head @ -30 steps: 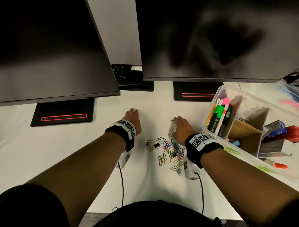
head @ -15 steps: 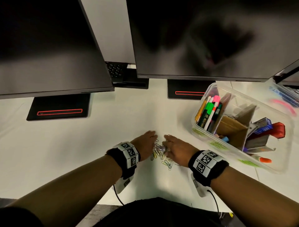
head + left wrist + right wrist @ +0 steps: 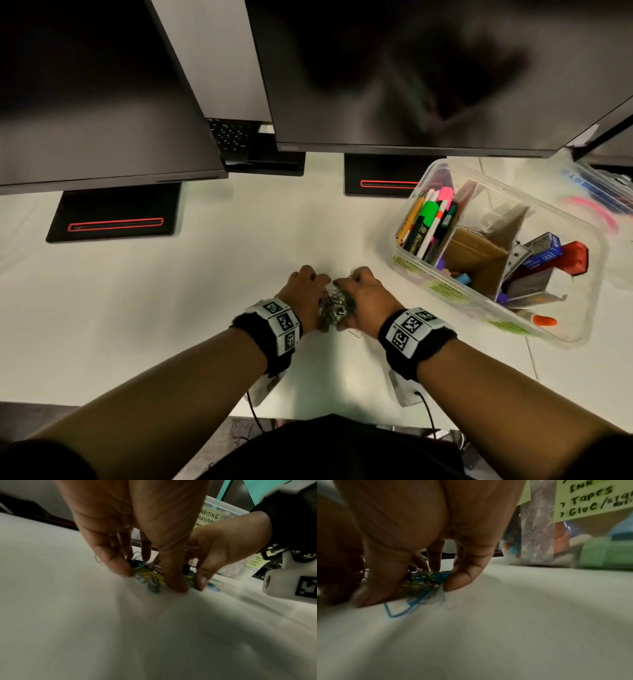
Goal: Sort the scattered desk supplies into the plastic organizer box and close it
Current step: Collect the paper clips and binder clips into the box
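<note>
On the white desk (image 3: 171, 308), left hand (image 3: 305, 291) and right hand (image 3: 366, 294) clamp their grip around the paper clips (image 3: 335, 305).

Two dark monitors (image 3: 411, 68) over a white desk (image 3: 171, 308), perhaps dimly lit

Coloured paper clips (image 3: 334, 306) heaped on the desk (bunched tight), lidless clear organizer box (image 3: 579, 337) nearby

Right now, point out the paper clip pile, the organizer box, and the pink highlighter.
paper clip pile (image 3: 334, 305): head view, middle of the bunch between both hands.
organizer box (image 3: 582, 329): head view, clear near wall.
pink highlighter (image 3: 446, 194): head view, pink cap.
</note>
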Tool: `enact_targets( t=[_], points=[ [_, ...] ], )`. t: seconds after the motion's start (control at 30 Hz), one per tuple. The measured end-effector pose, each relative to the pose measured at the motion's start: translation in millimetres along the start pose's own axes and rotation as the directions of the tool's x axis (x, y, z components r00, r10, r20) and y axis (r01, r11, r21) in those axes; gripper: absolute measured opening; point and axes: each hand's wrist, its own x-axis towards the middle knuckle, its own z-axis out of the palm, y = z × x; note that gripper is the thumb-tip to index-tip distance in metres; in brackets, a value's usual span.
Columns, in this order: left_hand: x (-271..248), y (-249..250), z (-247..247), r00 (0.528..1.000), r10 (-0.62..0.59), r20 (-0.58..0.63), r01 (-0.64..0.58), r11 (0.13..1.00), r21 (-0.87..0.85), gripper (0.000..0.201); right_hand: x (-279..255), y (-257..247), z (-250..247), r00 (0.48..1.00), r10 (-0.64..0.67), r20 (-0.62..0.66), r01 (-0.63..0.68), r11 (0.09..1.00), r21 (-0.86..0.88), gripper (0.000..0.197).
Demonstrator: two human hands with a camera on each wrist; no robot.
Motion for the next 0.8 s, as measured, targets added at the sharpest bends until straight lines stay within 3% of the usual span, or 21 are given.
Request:
enact_targets(
  t=[0.13,0.3,0.53,0.8],
  points=[
    [9,9,4,0.995,0.041,-0.088,-0.046,0.997,-0.055,0.051,7,-2,-3,0.999,-0.023,-0.043,0.022,1.0,-0.012,0.045],
    [12,10,-1,0.992,0.084,-0.092,-0.09,0.994,-0.063,0.027,8,0,-8,0.999,-0.017,-0.044,0.014,0.998,-0.055,0.034],
    [11,17,-30,0.983,0.099,-0.155,-0.12,0.983,-0.137,0.024,1,-5,-24,0.986,0.035,-0.163,-0.036,0.999,-0.002,0.025],
    [4,-6,-54,0.984,-0.036,-0.173,-0.011,0.964,-0.266,0.021,-8,-9,-31,0.971,0.137,-0.196,-0.108,0.982,0.154,0.024]
  ],
)
